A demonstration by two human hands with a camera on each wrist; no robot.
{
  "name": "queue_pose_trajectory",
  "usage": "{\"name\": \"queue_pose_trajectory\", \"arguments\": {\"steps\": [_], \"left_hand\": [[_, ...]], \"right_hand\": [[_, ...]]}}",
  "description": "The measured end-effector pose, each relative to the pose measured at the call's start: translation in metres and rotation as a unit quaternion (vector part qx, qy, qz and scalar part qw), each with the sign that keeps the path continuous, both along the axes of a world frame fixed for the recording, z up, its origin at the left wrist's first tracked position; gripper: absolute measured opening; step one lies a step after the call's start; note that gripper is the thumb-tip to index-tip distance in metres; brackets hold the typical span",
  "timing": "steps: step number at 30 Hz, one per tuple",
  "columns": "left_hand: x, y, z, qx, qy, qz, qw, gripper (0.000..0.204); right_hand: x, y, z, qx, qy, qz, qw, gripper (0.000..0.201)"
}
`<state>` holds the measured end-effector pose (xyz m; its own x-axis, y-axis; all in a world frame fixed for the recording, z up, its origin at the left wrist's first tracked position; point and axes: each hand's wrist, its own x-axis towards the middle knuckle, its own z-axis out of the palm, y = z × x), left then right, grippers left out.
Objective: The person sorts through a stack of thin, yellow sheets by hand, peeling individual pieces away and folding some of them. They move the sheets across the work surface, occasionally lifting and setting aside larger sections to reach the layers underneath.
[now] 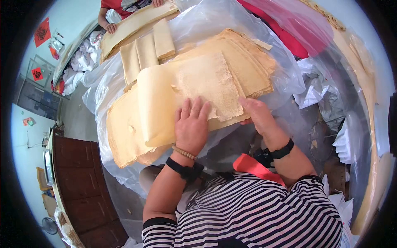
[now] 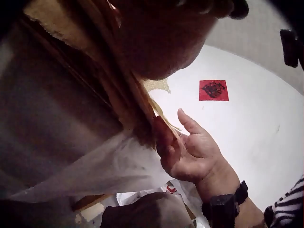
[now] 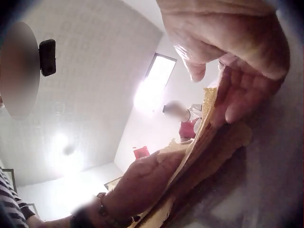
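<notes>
A large thin yellowish sheet (image 1: 156, 103) lies over a stack of similar rough-edged sheets, its left part curved over in a loose fold. On it rests a smaller, rough-textured piece (image 1: 209, 84) with a torn edge. My left hand (image 1: 191, 130) presses on the sheet near its front edge, fingers spread and straight. At the right front corner, my right hand (image 1: 262, 118) holds the edge of the sheets, fingers curled underneath. Its thumb is above the edge, raised a little in the right wrist view. The stack's layered edge (image 3: 202, 130) shows beside those fingers.
A fanned stack of sheets (image 1: 248, 62) lies behind to the right, and folded bundles (image 1: 140, 56) lie behind to the left. Clear plastic (image 1: 206, 16) covers the work surface. Across it, another person's hand (image 1: 111, 28) rests by a long sheet. Brown cabinets (image 1: 78, 182) stand at left.
</notes>
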<state>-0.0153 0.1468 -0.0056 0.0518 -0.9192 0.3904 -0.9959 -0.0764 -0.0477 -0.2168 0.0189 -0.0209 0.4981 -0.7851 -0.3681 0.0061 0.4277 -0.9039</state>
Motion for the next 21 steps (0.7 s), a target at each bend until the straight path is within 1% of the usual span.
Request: {"name": "queue_pose_trajectory", "arguments": {"steps": [3, 5, 7, 10, 12, 13, 16, 17, 21], "left_hand": [[-0.005, 0.003, 0.011, 0.024, 0.009, 0.001, 1.000, 0.049], [-0.007, 0.014, 0.026, 0.037, 0.029, 0.000, 0.999, 0.058], [0.006, 0.034, 0.049, 0.048, 0.051, 0.002, 0.998, 0.068], [0.053, 0.052, 0.054, 0.007, -0.016, 0.115, 0.993, 0.076], [0.074, 0.066, 0.036, 0.028, -0.023, 0.175, 0.984, 0.075], [0.079, 0.070, 0.029, 0.040, -0.028, 0.203, 0.978, 0.075], [0.074, 0.078, 0.012, 0.019, 0.025, 0.187, 0.982, 0.072], [0.071, 0.078, 0.010, 0.024, 0.032, 0.199, 0.979, 0.070], [0.066, 0.075, 0.016, 0.048, 0.045, 0.184, 0.981, 0.070]], "right_hand": [[-0.002, -0.008, -0.008, -0.029, 0.030, 0.057, 0.998, 0.039], [-0.002, -0.004, -0.016, -0.017, 0.022, 0.058, 0.998, 0.037], [0.005, 0.005, -0.022, -0.005, 0.016, 0.058, 0.998, 0.035], [0.007, 0.024, -0.025, 0.021, 0.023, 0.042, 0.999, 0.033], [0.014, 0.033, -0.016, 0.040, 0.019, 0.017, 0.999, 0.033], [0.016, 0.033, -0.014, 0.033, 0.016, 0.023, 0.999, 0.034], [0.020, 0.038, -0.015, 0.025, 0.020, 0.038, 0.999, 0.035], [0.023, 0.038, -0.013, 0.025, 0.028, 0.042, 0.998, 0.036], [0.028, 0.045, -0.006, 0.018, 0.026, 0.045, 0.998, 0.036]]}}
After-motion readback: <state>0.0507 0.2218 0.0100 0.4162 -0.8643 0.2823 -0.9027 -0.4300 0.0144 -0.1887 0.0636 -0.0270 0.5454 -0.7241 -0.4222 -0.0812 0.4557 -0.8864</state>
